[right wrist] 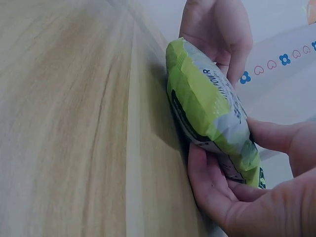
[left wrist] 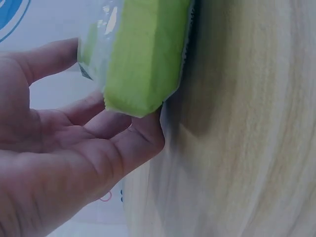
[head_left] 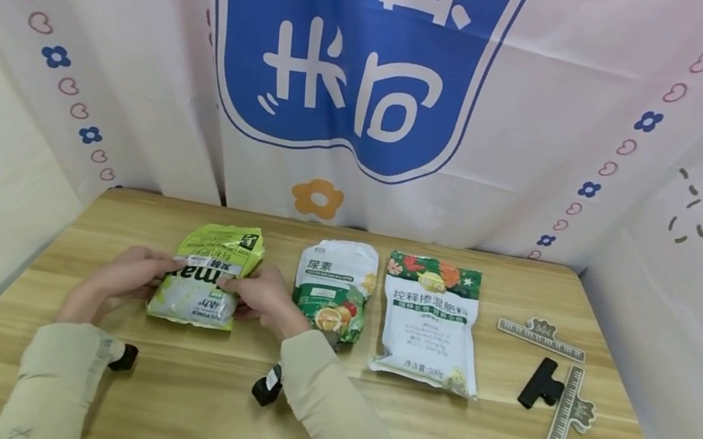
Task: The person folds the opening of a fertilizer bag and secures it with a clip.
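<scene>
A green and white printed plastic bag (head_left: 195, 306) lies at the left of the table, its lettering upside down in the head view. My left hand (head_left: 133, 277) grips its left side, thumb on top and fingers tucked beneath the edge, as the left wrist view shows on the bag's green underside (left wrist: 148, 54). On the opposite side my right hand (head_left: 267, 299) holds the bag, thumb on the front and fingers curled under it. The right wrist view has the plump bag (right wrist: 197, 98) low over the wood between both hands.
Right of the bag lie a white and green fruit-printed pouch (head_left: 334, 279) and a larger white fertilizer bag (head_left: 426, 335). Farther right are a black clip (head_left: 541, 384) and two silver ruler-edged clips, one flat (head_left: 543, 336), one upright in view (head_left: 564, 414). A printed curtain (head_left: 544, 167) hangs behind the table (head_left: 184, 410).
</scene>
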`<state>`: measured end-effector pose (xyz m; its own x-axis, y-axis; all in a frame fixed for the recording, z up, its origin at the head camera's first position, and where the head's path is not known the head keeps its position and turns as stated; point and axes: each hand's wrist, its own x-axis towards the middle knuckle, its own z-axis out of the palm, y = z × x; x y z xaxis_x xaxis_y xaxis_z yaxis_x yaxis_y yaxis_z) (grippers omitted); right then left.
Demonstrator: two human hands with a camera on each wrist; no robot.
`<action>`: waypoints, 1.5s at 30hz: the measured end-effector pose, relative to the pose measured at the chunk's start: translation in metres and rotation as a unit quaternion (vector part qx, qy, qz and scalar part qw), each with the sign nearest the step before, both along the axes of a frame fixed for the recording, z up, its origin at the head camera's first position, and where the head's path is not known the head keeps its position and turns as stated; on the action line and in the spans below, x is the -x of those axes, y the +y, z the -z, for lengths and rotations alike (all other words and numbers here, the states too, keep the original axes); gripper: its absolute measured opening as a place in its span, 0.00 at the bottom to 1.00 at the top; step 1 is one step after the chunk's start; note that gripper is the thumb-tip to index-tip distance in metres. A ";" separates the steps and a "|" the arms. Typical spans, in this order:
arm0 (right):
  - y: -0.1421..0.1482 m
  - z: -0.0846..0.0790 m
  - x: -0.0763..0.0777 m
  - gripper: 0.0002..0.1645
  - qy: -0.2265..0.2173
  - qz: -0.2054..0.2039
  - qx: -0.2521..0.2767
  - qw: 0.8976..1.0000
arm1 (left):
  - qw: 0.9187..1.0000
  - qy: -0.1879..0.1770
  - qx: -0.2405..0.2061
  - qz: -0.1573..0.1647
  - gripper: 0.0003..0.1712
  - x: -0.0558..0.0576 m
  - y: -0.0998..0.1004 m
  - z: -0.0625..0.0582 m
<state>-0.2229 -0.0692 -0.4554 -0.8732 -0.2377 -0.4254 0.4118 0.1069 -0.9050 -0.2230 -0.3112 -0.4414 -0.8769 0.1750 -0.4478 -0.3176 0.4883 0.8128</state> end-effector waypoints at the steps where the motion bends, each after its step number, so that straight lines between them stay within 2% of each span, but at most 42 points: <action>1: 0.000 0.000 0.000 0.06 -0.003 -0.002 -0.002 1.000 | 1.000 0.002 -0.001 0.004 0.43 -0.001 -0.001 -0.001; 8: 0.000 -0.002 -0.001 0.07 -0.014 0.008 -0.003 1.000 | 1.000 0.010 -0.015 0.007 0.45 -0.006 -0.001 -0.003; 15: 0.002 -0.004 -0.003 0.07 -0.014 0.011 0.003 1.000 | 1.000 0.011 -0.023 -0.010 0.39 -0.005 0.001 0.000; 20: 0.002 -0.006 -0.005 0.05 -0.011 0.014 0.009 1.000 | 0.999 0.016 -0.022 -0.021 0.39 -0.007 0.001 0.002; 28: 0.001 -0.007 -0.008 0.06 0.004 0.023 0.018 1.000 | 0.999 0.023 -0.016 -0.036 0.42 -0.012 0.004 -0.006; 32: 0.002 -0.007 -0.009 0.06 0.005 0.027 0.018 0.999 | 0.999 0.022 -0.013 -0.042 0.43 -0.013 0.005 -0.006; 40: 0.004 -0.013 -0.013 0.07 0.011 0.039 0.020 0.999 | 0.998 0.037 0.001 -0.050 0.45 -0.015 0.009 -0.011; 45: 0.007 -0.017 -0.018 0.08 0.015 0.035 0.016 0.999 | 0.998 0.040 -0.002 -0.051 0.46 -0.020 0.012 -0.014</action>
<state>-0.2049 -0.0621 -0.4387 -0.9002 -0.1892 -0.3922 0.3903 0.0489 -0.9194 -0.2025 -0.2987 -0.4276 -0.9231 0.0846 -0.3751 -0.2997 0.4531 0.8396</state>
